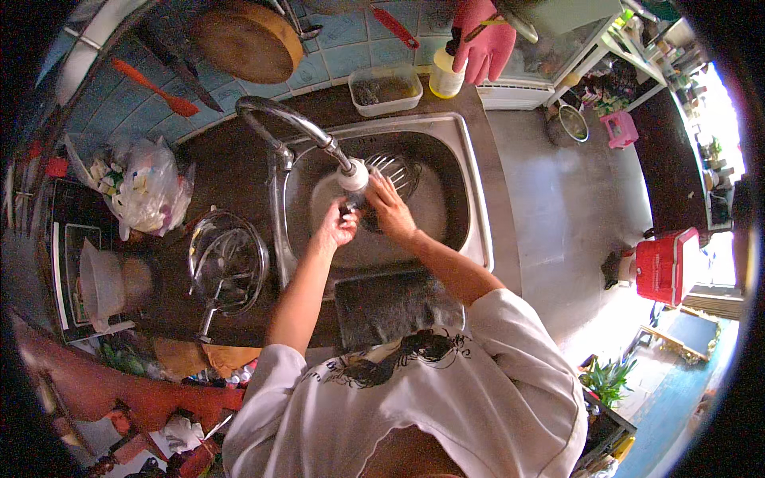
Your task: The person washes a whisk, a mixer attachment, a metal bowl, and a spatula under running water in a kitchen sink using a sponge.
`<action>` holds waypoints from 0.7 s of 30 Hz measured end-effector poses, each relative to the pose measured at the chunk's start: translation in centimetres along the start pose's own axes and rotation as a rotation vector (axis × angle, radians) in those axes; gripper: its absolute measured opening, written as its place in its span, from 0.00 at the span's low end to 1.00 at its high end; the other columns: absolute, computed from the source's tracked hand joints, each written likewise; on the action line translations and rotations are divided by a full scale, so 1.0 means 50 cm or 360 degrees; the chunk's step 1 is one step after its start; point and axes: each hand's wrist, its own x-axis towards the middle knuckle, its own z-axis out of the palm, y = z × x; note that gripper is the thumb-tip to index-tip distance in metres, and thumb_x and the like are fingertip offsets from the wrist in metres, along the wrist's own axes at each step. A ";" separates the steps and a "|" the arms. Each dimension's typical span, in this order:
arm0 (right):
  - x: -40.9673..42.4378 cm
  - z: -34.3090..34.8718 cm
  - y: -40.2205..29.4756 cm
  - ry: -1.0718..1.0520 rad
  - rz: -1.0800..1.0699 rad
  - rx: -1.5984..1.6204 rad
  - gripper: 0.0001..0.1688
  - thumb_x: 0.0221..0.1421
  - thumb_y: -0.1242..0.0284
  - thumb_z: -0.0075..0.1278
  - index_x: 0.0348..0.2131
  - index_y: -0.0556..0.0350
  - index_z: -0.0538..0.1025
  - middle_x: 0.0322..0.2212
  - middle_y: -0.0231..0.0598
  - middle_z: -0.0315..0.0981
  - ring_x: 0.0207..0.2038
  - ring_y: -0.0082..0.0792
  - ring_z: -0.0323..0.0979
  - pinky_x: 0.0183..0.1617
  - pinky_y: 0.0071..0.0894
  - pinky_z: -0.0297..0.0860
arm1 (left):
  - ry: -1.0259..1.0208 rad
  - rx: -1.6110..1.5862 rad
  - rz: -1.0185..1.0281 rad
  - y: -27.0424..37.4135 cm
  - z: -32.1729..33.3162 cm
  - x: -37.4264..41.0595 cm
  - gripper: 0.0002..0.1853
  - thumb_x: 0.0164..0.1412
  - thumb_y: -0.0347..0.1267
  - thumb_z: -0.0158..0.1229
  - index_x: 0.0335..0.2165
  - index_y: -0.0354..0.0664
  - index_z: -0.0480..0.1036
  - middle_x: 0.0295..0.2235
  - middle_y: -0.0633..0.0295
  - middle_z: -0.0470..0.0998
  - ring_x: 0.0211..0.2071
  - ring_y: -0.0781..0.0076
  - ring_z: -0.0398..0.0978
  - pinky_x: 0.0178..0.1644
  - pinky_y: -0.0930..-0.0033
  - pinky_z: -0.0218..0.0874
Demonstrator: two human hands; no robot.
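A stainless steel sink (pixel 476 197) lies before me, with a curved metal faucet (pixel 293 116) reaching over it. Under the faucet's white nozzle (pixel 352 175), my left hand (pixel 340 224) has its fingers curled around a small dark object (pixel 345 210), mostly hidden by the fingers. My right hand (pixel 388 209) is beside it, fingers extended close together at the nozzle's right side; whether it grips anything is hidden. Just beyond those fingertips, metal wires like a whisk's (pixel 394 170) rest in the basin. Whether water is running is unclear.
On the left counter stand a glass bowl (pixel 229 263) with utensils and a filled plastic bag (pixel 146 188). Behind the sink are a plastic tub (pixel 385 89), a yellowish bottle (pixel 447 74) and a hanging pink rubber glove (pixel 487 48). A dark cloth (pixel 397 308) covers the sink's front edge.
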 end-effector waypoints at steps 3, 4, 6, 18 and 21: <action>-0.011 -0.046 0.075 -0.0187 -0.0173 0.0110 0.31 0.37 0.85 0.39 0.45 0.48 0.65 0.51 0.40 0.53 0.54 0.40 0.51 0.57 0.37 0.49 | 0.0031 0.0033 0.0008 -0.025 -0.008 -0.029 0.23 0.48 0.42 0.50 0.28 0.28 0.60 0.13 0.66 0.61 0.08 0.85 0.56 0.06 0.87 0.44; -0.015 -0.063 0.090 -0.0315 0.0285 0.0195 0.31 0.37 0.86 0.38 0.45 0.47 0.66 0.49 0.39 0.56 0.52 0.39 0.54 0.56 0.32 0.52 | 0.0020 0.0070 0.0043 -0.032 -0.012 -0.046 0.27 0.48 0.43 0.50 0.32 0.24 0.59 0.13 0.66 0.61 0.08 0.85 0.56 0.06 0.87 0.44; -0.030 -0.069 0.180 -0.0087 0.0434 0.0221 0.32 0.35 0.89 0.36 0.43 0.50 0.67 0.45 0.42 0.62 0.48 0.42 0.59 0.51 0.30 0.59 | 0.0047 0.0328 0.0086 -0.035 -0.014 -0.071 0.27 0.48 0.45 0.49 0.29 0.26 0.60 0.14 0.66 0.61 0.08 0.85 0.56 0.07 0.87 0.46; 0.279 -0.242 0.121 0.0627 0.0968 0.1404 0.24 0.50 0.63 0.45 0.40 0.66 0.66 0.32 0.39 0.69 0.34 0.29 0.66 0.37 0.28 0.61 | 0.0270 0.0819 0.0565 -0.091 -0.007 -0.197 0.21 0.49 0.45 0.47 0.22 0.35 0.64 0.15 0.62 0.66 0.09 0.81 0.59 0.09 0.85 0.45; 0.269 -0.204 0.079 0.0935 0.0813 0.1378 0.30 0.50 0.63 0.44 0.46 0.66 0.58 0.39 0.40 0.64 0.37 0.31 0.62 0.40 0.30 0.60 | 0.0216 0.0784 0.0640 -0.115 -0.007 -0.202 0.19 0.50 0.45 0.47 0.25 0.37 0.64 0.15 0.62 0.66 0.10 0.80 0.59 0.10 0.84 0.47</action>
